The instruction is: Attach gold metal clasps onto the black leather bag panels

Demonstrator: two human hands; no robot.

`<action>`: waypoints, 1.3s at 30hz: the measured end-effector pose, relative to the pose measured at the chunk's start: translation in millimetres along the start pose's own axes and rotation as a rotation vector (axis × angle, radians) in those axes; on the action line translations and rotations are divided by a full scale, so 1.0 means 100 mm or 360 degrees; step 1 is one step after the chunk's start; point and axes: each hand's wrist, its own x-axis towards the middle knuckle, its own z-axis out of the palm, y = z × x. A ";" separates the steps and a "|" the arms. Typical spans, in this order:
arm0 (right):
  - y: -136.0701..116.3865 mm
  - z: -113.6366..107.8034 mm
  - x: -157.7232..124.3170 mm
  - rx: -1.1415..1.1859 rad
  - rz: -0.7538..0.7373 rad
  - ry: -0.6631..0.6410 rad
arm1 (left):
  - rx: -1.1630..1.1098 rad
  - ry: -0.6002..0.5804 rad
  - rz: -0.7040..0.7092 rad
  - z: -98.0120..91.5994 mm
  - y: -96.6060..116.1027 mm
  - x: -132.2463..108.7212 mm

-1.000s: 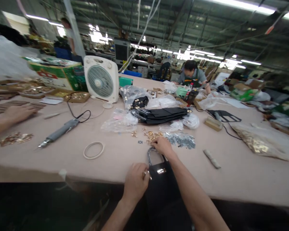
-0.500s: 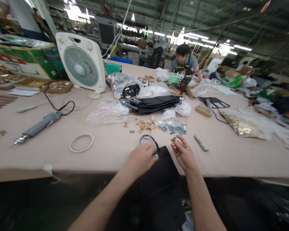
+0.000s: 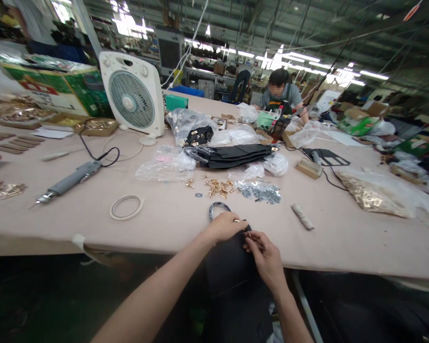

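A black bag (image 3: 232, 259) hung over the near edge of the table (image 3: 171, 224), its looped handle (image 3: 217, 207) lying flat on the tabletop; the left hand (image 3: 226, 226) was closed on the bag's top edge, fingers curled down over it; the right hand (image 3: 264, 255), just at 4 o'clock of the left, pinched a small gold fitting (image 3: 248, 234) between thumb and fingertips, held against the bag's top; at 12 o'clock of the hands lay a scatter of gold fittings (image 3: 218, 186) with a heap of silver parts (image 3: 260, 190) just beside it at 3 o'clock; beyond those sat a stack of black pieces (image 3: 236, 155) among clear plastic bags; at 9 o'clock lay a white ring (image 3: 126, 207), and farther out a grey electric screwdriver (image 3: 68, 180); a white box fan (image 3: 133, 99) stood at 11 o'clock; across the table a person (image 3: 280, 95) sat working
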 end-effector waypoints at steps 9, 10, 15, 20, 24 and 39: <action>0.02 0.04 0.19 -0.0275 -0.0140 0.0316 | -0.0115 0.0410 -0.0029 0.14 -0.04 -0.03; 0.04 0.02 0.21 -0.0211 -0.0060 0.0315 | -0.0043 0.0461 -0.0077 0.14 -0.05 -0.07; 0.09 -0.05 0.28 0.0044 0.0176 0.0227 | 0.0225 0.0448 -0.0197 0.12 0.05 -0.16; 0.07 -0.08 0.30 0.0072 0.0166 0.0164 | 0.0321 0.0427 -0.0359 0.14 0.18 -0.04; 0.09 -0.10 0.28 0.0037 0.0125 0.0137 | 0.0203 0.0392 -0.0344 0.16 0.08 0.02; 0.09 -0.07 0.13 -0.0182 -0.0059 0.0204 | -0.0410 0.0520 -0.0304 0.30 -0.18 0.04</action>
